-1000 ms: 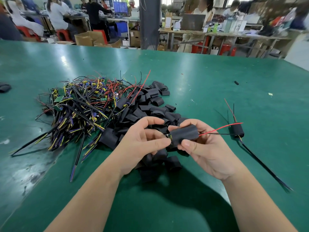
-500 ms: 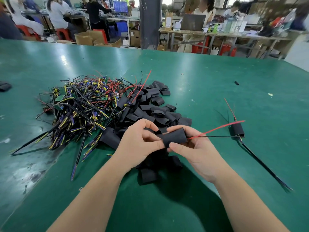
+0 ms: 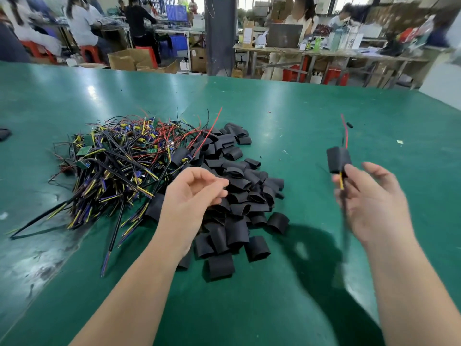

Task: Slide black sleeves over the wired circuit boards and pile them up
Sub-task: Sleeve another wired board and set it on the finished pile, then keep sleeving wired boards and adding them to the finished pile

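Sleeved board (image 3: 338, 161) right of the sleeve pile (image 3: 237, 196), long axis running away, red wire (image 3: 345, 132) farthest, right hand (image 3: 374, 203) seemingly pinching its near end, left hand (image 3: 192, 196) grip slack, empty.

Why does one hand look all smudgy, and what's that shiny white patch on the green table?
Head view: the right hand and the dark wire tail below it are smeared by motion blur, while the left hand looks sharp. Head view: the shiny patch is light glaring off the green table, and the wide lens bends the table's far edge.
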`<state>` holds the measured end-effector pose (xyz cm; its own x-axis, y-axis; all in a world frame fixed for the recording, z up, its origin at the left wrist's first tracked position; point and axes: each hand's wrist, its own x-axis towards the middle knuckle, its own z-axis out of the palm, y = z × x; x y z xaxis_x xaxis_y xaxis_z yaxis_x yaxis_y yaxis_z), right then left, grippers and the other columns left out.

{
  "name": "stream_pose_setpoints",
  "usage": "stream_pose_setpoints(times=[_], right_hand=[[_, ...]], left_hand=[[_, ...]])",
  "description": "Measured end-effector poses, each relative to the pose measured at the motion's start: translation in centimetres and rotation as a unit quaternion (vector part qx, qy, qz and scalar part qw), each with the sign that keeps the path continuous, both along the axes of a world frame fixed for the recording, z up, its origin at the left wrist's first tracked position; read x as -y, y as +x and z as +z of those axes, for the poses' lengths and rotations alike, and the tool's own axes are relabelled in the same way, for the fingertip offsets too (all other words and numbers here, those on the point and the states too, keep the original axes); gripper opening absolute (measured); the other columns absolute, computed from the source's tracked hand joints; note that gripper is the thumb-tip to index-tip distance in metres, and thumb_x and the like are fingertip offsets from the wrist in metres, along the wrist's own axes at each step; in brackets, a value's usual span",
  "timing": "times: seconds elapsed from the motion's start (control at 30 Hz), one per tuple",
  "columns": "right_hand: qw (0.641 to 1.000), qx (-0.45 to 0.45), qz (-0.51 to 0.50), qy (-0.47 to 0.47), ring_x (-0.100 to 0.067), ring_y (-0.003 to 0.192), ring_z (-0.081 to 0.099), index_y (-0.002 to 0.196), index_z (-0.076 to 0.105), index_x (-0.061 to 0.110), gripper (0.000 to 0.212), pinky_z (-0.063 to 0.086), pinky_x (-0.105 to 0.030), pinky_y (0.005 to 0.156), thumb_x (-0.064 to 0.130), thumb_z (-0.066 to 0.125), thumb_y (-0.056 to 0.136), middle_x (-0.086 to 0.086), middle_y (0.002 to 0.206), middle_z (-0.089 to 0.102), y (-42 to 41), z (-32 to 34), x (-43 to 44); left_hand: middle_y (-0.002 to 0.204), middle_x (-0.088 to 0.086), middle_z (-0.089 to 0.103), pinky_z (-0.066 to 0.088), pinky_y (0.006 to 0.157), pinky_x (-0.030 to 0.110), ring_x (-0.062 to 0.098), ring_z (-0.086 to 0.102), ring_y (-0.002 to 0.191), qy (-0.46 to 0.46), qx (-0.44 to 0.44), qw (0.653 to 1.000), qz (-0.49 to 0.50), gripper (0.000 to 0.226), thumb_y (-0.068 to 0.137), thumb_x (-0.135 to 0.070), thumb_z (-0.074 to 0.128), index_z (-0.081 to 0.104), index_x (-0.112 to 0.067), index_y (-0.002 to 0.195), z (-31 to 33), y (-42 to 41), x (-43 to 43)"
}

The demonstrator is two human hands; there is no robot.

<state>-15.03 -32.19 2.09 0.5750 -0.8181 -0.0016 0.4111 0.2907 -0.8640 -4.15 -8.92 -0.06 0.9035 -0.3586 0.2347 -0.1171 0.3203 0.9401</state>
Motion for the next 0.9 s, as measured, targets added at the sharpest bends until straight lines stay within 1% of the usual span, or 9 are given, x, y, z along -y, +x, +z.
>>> stream_pose_setpoints(times=[0.07,0.13,0.23,0.33,0.47,0.57,0.67,0.77,0.9], right_hand=[[0.956,-0.175,-0.125,-0.199,-0.005,0.055,0.065,0.082,0.056,0.024,0.021,0.049,-0.015,0.054,0.006,0.068,0.085,-0.003,0.072,0.069,-0.8,-0.8,2.2],[0.864,-0.335,-0.166,-0.337,-0.009,0.063,0.064,0.083,0.066,0.022,0.009,0.049,-0.022,0.067,0.014,0.067,0.083,-0.004,0.084,0.072,-1.2,-1.7,3.2],[0.775,-0.468,-0.124,-0.407,-0.030,0.091,0.061,0.100,0.072,0.016,0.017,0.044,-0.034,0.084,0.015,0.064,0.085,-0.012,0.102,0.070,-0.9,-2.8,3.3],[0.759,-0.478,-0.116,-0.426,-0.039,0.111,0.051,0.105,0.071,0.016,0.023,0.042,-0.043,0.095,0.013,0.061,0.084,-0.018,0.119,0.060,-0.4,-2.8,2.2],[0.779,-0.426,-0.092,-0.452,-0.032,0.115,0.044,0.106,0.069,0.015,0.027,0.035,-0.040,0.100,0.005,0.057,0.084,-0.017,0.115,0.059,0.0,-2.5,0.4],[0.776,-0.415,-0.058,-0.472,-0.029,0.111,0.047,0.111,0.067,0.015,0.028,0.036,-0.038,0.097,0.007,0.059,0.085,-0.015,0.111,0.059,0.3,-2.6,-0.6],[0.766,-0.407,-0.053,-0.495,-0.024,0.089,0.047,0.109,0.068,0.012,0.026,0.033,-0.029,0.079,0.006,0.062,0.084,-0.014,0.109,0.056,0.5,-2.6,-1.0],[0.768,-0.395,-0.046,-0.501,-0.019,0.086,0.045,0.106,0.069,0.013,0.025,0.028,-0.024,0.076,0.006,0.062,0.084,-0.009,0.106,0.055,0.6,-2.7,-1.3],[0.778,-0.387,-0.030,-0.494,-0.019,0.090,0.050,0.103,0.068,0.016,0.022,0.033,-0.027,0.078,0.006,0.061,0.085,-0.001,0.100,0.052,0.6,-2.8,-1.7]], left_hand=[[0.083,0.007,0.069,0.051,0.068,0.018,0.014,0.065,0.072,0.074,0.083,0.990,0.082,0.019,0.083,0.005,0.065,0.058,-0.013,0.081,-0.4,0.4,-0.2],[0.079,-0.003,0.065,0.046,0.066,0.013,0.007,0.059,0.069,0.180,0.180,0.953,0.161,0.021,0.082,0.004,0.064,0.059,-0.016,0.082,-0.9,0.6,-0.3],[0.084,-0.005,0.059,0.045,0.067,0.020,0.007,0.053,0.072,0.272,0.314,0.879,0.233,0.020,0.080,0.004,0.061,0.060,-0.015,0.087,-0.7,0.5,-0.6],[0.084,0.001,0.055,0.043,0.074,0.031,0.021,0.050,0.077,0.279,0.418,0.800,0.328,0.013,0.079,0.000,0.057,0.061,-0.005,0.091,1.1,1.1,-1.9],[0.076,0.001,0.055,0.035,0.079,0.038,0.030,0.052,0.082,0.369,0.290,0.740,0.482,0.020,0.078,-0.022,0.052,0.059,-0.017,0.095,4.2,4.4,-5.4],[0.102,0.009,0.067,0.032,0.092,0.041,0.033,0.056,0.104,0.561,0.124,0.695,0.432,0.029,0.082,-0.038,0.052,0.055,-0.025,0.107,5.0,7.7,-7.4],[0.116,0.007,0.065,0.033,0.099,0.040,0.028,0.056,0.114,0.640,0.063,0.688,0.336,0.036,0.083,-0.046,0.059,0.061,-0.028,0.114,4.7,9.8,-8.0],[0.109,0.005,0.068,0.039,0.089,0.036,0.028,0.059,0.107,0.610,0.088,0.711,0.339,0.033,0.075,-0.034,0.068,0.068,-0.026,0.108,4.2,10.7,-7.5],[0.083,0.000,0.067,0.051,0.080,0.032,0.022,0.064,0.082,0.447,0.008,0.830,0.333,0.058,0.062,-0.027,0.071,0.060,-0.016,0.118,4.3,11.1,-6.9]])
